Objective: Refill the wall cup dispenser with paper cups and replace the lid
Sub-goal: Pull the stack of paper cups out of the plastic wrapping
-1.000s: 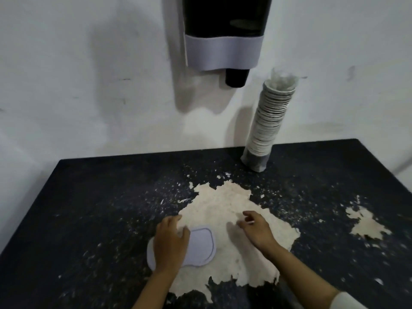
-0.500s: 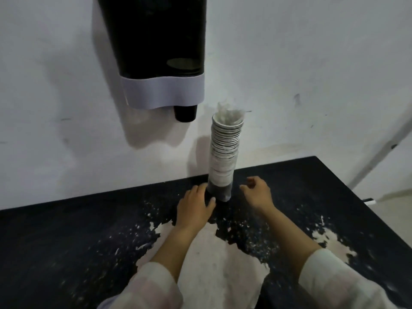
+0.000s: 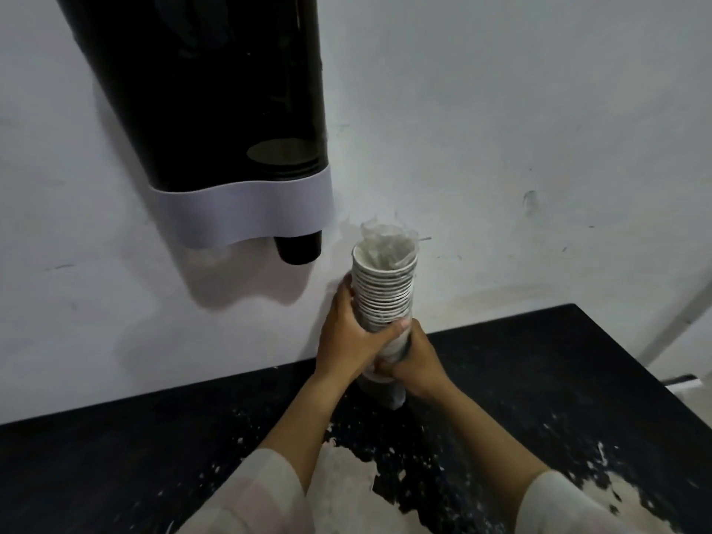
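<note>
A tall stack of white paper cups [image 3: 384, 291], with crumpled clear plastic in its top, stands upright near the wall on the black table [image 3: 539, 379]. My left hand [image 3: 352, 337] wraps around the stack's middle from the left. My right hand [image 3: 414, 364] grips it lower down from the right. The dark wall cup dispenser [image 3: 208, 102] with a white band hangs up and to the left, a black cup [image 3: 298, 248] poking from its bottom. The lid is out of view.
The table top has worn pale patches [image 3: 346, 491] and flecks near me. The white wall rises directly behind the stack. The table's right edge falls off toward a pale floor [image 3: 685, 383].
Both hands left the lid on the table, reached forward and closed around the cup stack. My view moved closer and upward, so the lid dropped out of sight.
</note>
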